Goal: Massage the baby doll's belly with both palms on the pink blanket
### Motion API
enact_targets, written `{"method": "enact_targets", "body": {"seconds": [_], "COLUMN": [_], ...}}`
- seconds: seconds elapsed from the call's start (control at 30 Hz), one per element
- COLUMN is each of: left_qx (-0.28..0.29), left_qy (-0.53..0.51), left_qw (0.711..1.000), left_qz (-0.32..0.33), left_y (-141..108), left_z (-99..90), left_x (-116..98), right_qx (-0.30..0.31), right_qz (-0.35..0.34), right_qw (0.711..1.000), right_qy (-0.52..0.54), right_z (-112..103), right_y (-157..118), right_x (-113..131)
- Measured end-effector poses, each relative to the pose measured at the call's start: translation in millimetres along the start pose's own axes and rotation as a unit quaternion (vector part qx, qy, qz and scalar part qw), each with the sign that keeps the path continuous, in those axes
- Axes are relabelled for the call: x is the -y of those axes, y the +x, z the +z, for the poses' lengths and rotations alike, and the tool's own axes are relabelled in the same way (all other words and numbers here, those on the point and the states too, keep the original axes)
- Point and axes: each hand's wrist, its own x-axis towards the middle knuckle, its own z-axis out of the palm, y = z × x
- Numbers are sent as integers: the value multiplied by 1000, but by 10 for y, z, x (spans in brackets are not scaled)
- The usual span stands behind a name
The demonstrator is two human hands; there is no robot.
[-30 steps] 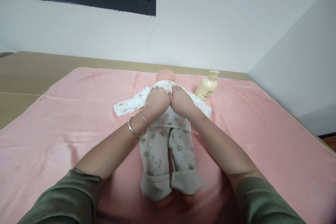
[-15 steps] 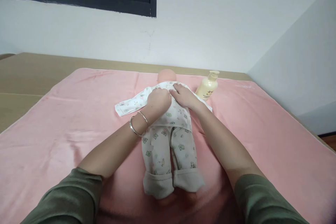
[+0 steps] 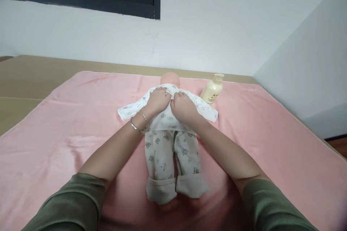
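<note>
Doll (image 3: 170,119) lies flat, midway across the pink cloth (image 3: 67,122) on the wooden table (image 3: 11,115), head (image 3: 170,78) toward the wall, legs toward the person. Head smooth, pinkish, bare; face can't be made out from here. Shirt (image 3: 162,125) white with small scattered prints, some green; both sleeves spread out sideways, creases at the neckline between the hands. Hem overlaps the pants (image 3: 162,155): off-white, small animal-like prints, legs side by side, wide plain cuffs (image 3: 161,189) folded up. Below the cuffs it's too dark to read. Left hand (image 3: 158,99) and right hand (image 3: 183,107) both on the shirt's upper part, close together, fingers curled in narrow; can't tell if they pinch fabric. Pale yellow pump bottle (image 3: 213,91) stands just beside one sleeve.
</note>
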Motion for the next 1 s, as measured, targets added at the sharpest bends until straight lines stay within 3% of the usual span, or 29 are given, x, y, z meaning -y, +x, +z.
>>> {"method": "enact_targets", "body": {"seconds": [0.13, 0.33, 0.43, 0.53, 0.73, 1.0], "left_qx": [-22, 2, 7, -9, -86, -108], "left_qy": [15, 75, 63, 21, -72, -70], "left_qw": [1000, 997, 998, 999, 994, 992], "left_qz": [16, 30, 28, 25, 10, 5], "left_y": [-29, -188, -191, -111, 6, -1], "left_z": [30, -53, -80, -54, 98, 218], "left_x": [-7, -238, -256, -143, 57, 32], "right_qx": [-15, -45, -45, -37, -18, -52], "right_qz": [13, -11, -8, 34, 36, 8], "right_qw": [996, 989, 991, 994, 997, 990], "right_qy": [87, 143, 123, 99, 65, 134], "right_z": [86, 250, 211, 125, 2, 206], "right_y": [145, 349, 296, 163, -53, 235], "right_x": [-202, -518, -448, -260, 12, -297]}}
